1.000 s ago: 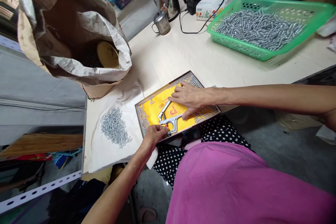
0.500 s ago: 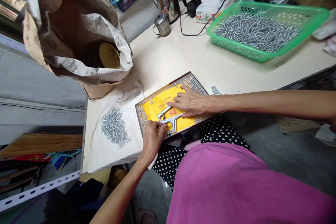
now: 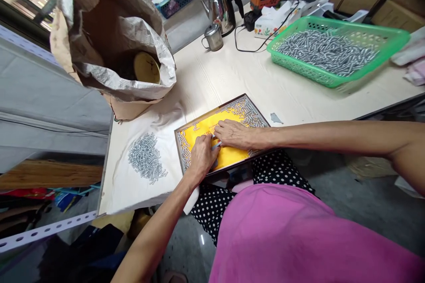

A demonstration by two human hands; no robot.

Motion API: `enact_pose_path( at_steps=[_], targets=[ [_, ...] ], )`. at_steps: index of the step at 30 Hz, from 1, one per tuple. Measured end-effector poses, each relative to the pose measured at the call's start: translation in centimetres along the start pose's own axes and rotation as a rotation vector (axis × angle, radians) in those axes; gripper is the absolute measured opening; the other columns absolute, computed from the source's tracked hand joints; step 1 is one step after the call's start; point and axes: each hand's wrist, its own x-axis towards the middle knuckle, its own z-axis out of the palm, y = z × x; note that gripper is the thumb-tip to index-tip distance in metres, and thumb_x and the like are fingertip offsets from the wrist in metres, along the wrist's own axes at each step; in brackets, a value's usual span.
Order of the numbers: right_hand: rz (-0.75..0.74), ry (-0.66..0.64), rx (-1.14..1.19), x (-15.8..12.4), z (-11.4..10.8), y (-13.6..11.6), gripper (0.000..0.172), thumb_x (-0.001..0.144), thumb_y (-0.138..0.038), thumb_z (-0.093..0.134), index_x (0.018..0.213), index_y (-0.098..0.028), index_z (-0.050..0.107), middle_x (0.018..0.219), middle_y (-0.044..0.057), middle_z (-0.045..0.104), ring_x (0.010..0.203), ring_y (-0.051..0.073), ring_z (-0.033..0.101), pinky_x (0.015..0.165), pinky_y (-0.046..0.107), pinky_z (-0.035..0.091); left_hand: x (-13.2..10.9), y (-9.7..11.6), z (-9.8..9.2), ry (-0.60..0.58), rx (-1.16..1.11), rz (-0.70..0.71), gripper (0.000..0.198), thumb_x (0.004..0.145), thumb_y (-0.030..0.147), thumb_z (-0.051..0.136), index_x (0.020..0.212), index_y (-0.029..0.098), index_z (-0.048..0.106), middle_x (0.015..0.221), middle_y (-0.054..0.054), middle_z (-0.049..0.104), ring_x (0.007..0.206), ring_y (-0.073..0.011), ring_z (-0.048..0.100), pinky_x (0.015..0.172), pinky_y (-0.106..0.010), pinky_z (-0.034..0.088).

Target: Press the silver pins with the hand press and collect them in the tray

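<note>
Left grip (image 3: 202, 155) and right grip (image 3: 236, 134) hold a tool (image 3: 216, 145) in a yellow-bottomed tray (image 3: 230, 158) edged with metal pins (image 3: 245, 109).

The left arm (image 3: 159, 221) runs diagonally up from the bottom edge of the view, its wrist nearly straight and the left hand (image 3: 203, 154) back-upward, fingers bent. The right arm (image 3: 332, 138) comes in almost level from the right edge, elbow bent. The right hand (image 3: 235, 134) is also back-upward, its fingers curled towards the left hand. The two hands sit close together, fingertips just beside each other.
</note>
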Motion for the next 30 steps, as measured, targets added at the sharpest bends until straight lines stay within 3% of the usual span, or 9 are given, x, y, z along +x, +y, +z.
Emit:
enact_pose_path(
  at_steps=[6,12,14,17,19,22,24,27,30],
  targets=[
    [-0.065,0.039,0.041,-0.1,0.8,-0.1,0.023,0.099,-0.008,0.042,0.107,-0.013,0.063,0.096,0.011,0.067,0.094,0.023,0.057,0.082,0.036,0.044,-0.3,0.1,0.0,-0.029,-0.065,-0.007,0.011,0.093,0.024,0.064,0.102,0.020,0.068,0.103,-0.010,0.071,0.104,-0.0261,0.062,0.094,-0.038,0.049],
    [-0.031,0.113,0.047,-1.4,0.9,0.0,0.024,0.098,-0.026,0.058,0.116,-0.011,0.062,0.116,0.016,0.064,0.107,0.027,0.055,0.093,0.044,0.044,1.0,-1.0,-0.8,-0.075,-0.109,-0.043,0.051,0.078,0.032,0.083,0.122,0.012,0.067,0.118,-0.016,0.070,0.112,-0.0299,0.063,0.099,-0.038,0.049],
    [-0.080,0.176,0.011,-1.8,1.3,-0.2,0.013,0.096,-0.019,0.058,0.106,-0.014,0.064,0.127,0.018,0.060,0.118,0.028,0.051,0.097,0.045,0.041,1.6,-1.7,-1.1,-0.106,-0.157,-0.042,0.048,0.078,0.030,0.082,0.122,0.014,0.069,0.116,-0.014,0.072,0.110,-0.0290,0.065,0.097,-0.037,0.049],
    [-0.132,0.200,-0.024,-2.1,2.0,-0.7,0.010,0.094,-0.013,0.058,0.100,-0.018,0.065,0.112,0.011,0.064,0.106,0.025,0.054,0.091,0.041,0.040,2.2,-2.8,-1.3,-0.042,-0.222,-0.095,0.025,0.090,0.019,0.065,0.113,0.018,0.074,0.110,-0.009,0.075,0.105,-0.0253,0.067,0.096,-0.035,0.050],
    [-0.125,0.210,-0.042,-2.2,2.2,-1.1,0.011,0.092,-0.010,0.059,0.093,-0.019,0.064,0.094,0.007,0.065,0.092,0.024,0.054,0.084,0.038,0.038,2.1,-3.7,-1.4,0.053,-0.218,-0.137,0.027,0.094,0.014,0.055,0.110,0.019,0.076,0.109,-0.008,0.075,0.105,-0.0237,0.067,0.097,-0.034,0.049],
    [-0.099,0.242,-0.055,-2.4,2.1,-1.4,0.014,0.092,-0.007,0.057,0.091,-0.020,0.063,0.085,0.005,0.064,0.082,0.022,0.052,0.077,0.036,0.034,1.2,-6.4,-2.1,0.232,-0.076,-0.226,0.031,0.099,0.017,0.049,0.117,0.019,0.074,0.115,-0.010,0.072,0.110,-0.0238,0.063,0.097,-0.034,0.048],
    [-0.076,0.248,-0.044,-2.7,2.0,-1.5,0.016,0.093,-0.007,0.055,0.094,-0.020,0.063,0.086,0.005,0.064,0.081,0.022,0.051,0.075,0.036,0.032,0.1,-9.2,-2.9,0.304,0.095,-0.374,0.030,0.101,0.024,0.048,0.113,0.019,0.075,0.114,-0.013,0.070,0.113,-0.0269,0.059,0.092,-0.036,0.047],
    [-0.040,0.240,-0.019,-2.8,2.1,-1.6,0.017,0.095,-0.008,0.053,0.094,-0.021,0.063,0.087,0.005,0.063,0.081,0.022,0.050,0.073,0.035,0.030,-1.8,-13.4,-4.0,0.191,0.279,-0.641,0.029,0.099,0.027,0.051,0.101,0.015,0.077,0.115,-0.017,0.069,0.116,-0.0324,0.056,0.084,-0.037,0.046],
    [-0.021,0.230,-0.011,-2.8,2.4,-1.6,0.016,0.095,-0.009,0.053,0.093,-0.021,0.063,0.087,0.005,0.062,0.081,0.022,0.050,0.072,0.035,0.029,-2.9,-16.1,-4.3,0.099,0.325,-0.769,0.026,0.095,0.025,0.055,0.094,0.012,0.077,0.114,-0.020,0.070,0.118,-0.0355,0.056,0.080,-0.037,0.046]
  ],
)
